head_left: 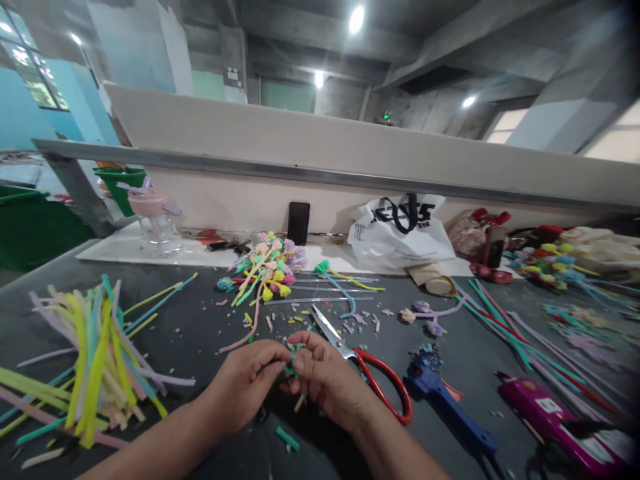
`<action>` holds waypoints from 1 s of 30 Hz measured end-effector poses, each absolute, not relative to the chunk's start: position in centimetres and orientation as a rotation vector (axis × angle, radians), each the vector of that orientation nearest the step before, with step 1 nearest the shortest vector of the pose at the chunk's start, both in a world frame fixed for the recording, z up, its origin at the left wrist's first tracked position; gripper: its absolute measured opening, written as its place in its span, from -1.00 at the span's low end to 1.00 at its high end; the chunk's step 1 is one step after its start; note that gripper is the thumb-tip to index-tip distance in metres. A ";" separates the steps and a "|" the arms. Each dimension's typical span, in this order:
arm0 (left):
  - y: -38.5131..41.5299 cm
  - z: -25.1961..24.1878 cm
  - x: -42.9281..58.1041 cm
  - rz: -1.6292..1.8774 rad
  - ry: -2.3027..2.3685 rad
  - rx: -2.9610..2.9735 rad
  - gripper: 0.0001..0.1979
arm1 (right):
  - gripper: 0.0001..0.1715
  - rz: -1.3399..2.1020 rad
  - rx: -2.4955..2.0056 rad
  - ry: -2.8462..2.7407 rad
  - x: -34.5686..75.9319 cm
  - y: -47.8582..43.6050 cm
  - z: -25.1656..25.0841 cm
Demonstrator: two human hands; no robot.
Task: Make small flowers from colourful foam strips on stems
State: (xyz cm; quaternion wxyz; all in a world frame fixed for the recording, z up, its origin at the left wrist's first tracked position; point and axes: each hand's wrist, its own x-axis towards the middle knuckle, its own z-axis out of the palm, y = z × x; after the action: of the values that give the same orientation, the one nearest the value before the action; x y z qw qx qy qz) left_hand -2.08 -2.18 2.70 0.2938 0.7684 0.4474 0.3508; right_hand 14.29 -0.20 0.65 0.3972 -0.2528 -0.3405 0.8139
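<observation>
Left hand (250, 379) and right hand (327, 377) pinch green piece (291, 363); white bag (400, 241) has bold black lettering, partly hidden; label (549, 405) on purple tool (550, 428) too blurred.

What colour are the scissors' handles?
The handles are red, as the head view shows.
</observation>
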 end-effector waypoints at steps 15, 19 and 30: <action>-1.8 2.2 -3.2 0.586 1.470 2.331 -0.76 | -0.70 1.787 -0.895 -1.140 13.9 -0.5 0.8; -1.6 1.8 -3.3 0.613 1.505 2.265 -0.80 | -0.68 1.812 -0.922 -1.182 13.8 -0.4 0.8; -1.7 1.8 -2.8 0.705 1.494 2.133 -0.81 | -0.77 1.820 -0.825 -1.102 13.0 -0.5 -0.1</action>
State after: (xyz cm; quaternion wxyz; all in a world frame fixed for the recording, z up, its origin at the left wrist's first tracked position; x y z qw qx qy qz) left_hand -2.75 -1.71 1.76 0.2201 0.7713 0.5401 0.2548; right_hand 13.02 -0.51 -0.07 0.4169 -0.3286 -0.4390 0.7249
